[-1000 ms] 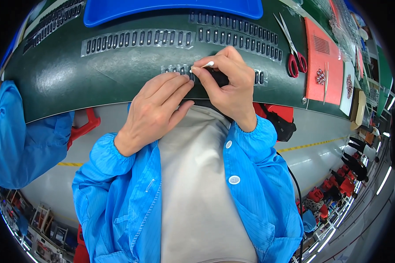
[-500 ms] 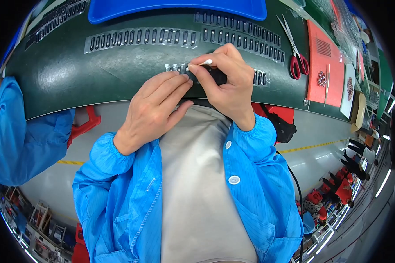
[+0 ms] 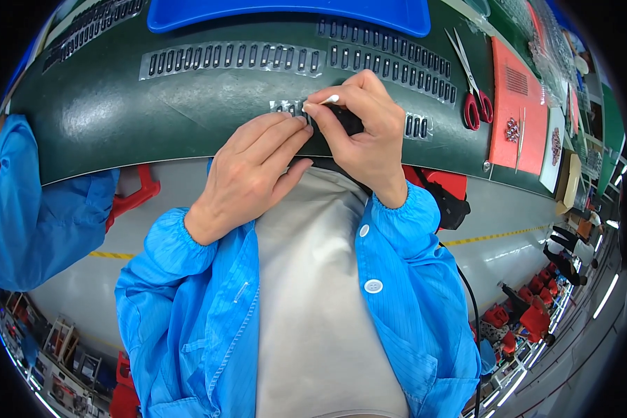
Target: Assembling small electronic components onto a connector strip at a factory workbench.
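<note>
Pinching swab (image 3: 334, 99) between right fingers (image 3: 359, 102), strip (image 3: 279, 106) at left fingers (image 3: 275, 137)

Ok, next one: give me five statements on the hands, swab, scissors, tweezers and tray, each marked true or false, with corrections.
1. The right hand pinches a cotton swab. True.
2. The left hand is gripping the scissors. False: the left hand has its fingertips at the nearest strip of black parts; the scissors lie on the table, off to the right.
3. The tweezers lie on the red mat. True.
4. The tray at the top of the picture is yellow. False: the tray is blue.
5. The scissors' handles are red. True.
</note>
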The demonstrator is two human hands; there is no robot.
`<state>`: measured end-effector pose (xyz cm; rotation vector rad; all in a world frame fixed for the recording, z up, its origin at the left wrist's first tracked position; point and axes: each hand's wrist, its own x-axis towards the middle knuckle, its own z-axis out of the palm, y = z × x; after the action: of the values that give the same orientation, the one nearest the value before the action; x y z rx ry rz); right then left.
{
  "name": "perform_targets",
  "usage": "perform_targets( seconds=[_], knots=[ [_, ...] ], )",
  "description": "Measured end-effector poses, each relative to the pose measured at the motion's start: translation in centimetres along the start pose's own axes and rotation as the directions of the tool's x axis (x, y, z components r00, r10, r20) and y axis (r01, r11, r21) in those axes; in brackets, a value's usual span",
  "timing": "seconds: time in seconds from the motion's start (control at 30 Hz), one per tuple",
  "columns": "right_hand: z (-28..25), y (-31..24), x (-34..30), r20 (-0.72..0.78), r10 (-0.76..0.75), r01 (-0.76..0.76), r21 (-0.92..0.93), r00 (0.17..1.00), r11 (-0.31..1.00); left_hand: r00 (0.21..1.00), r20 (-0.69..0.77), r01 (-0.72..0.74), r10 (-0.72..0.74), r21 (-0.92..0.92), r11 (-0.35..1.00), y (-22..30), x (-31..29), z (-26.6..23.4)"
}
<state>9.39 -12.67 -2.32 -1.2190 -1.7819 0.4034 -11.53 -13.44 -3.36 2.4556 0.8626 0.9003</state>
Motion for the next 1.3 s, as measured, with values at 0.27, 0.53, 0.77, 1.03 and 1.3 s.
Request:
perform_targets(
  seconds=[0.27,0.53,0.77,1.03,1.3],
  knots=[
    [0.7,-0.7,0.4,-0.046,-0.006,0.009,0.059,0.999,0.998,1.000,-0.027,-0.013,0.013,-0.027,1.000,-0.2,-0.3,-0.7],
    [1.0,-0.4,0.3,0.018,0.001,-0.002,0.040,1.000,0.999,1.000,-0.026,-0.009,0.008,-0.022,1.000,-0.4,-0.5,-0.6],
    [0.9,-0.2,0.0,0.011,0.019,-0.019,0.037,1.000,0.999,1.000,-0.031,-0.006,0.005,-0.024,1.000,-0.2,-0.5,-0.6],
    [1.6,-0.5,0.3,-0.023,0.023,-0.021,0.082,0.999,0.996,0.998,-0.045,-0.051,0.049,-0.027,0.998,-0.8,-1.2,-1.0],
    [2.0,-0.9,0.5,0.031,-0.005,0.004,0.039,0.999,0.999,0.999,-0.029,-0.028,0.027,-0.029,0.999,-0.6,-1.2,-0.9]
  ],
)
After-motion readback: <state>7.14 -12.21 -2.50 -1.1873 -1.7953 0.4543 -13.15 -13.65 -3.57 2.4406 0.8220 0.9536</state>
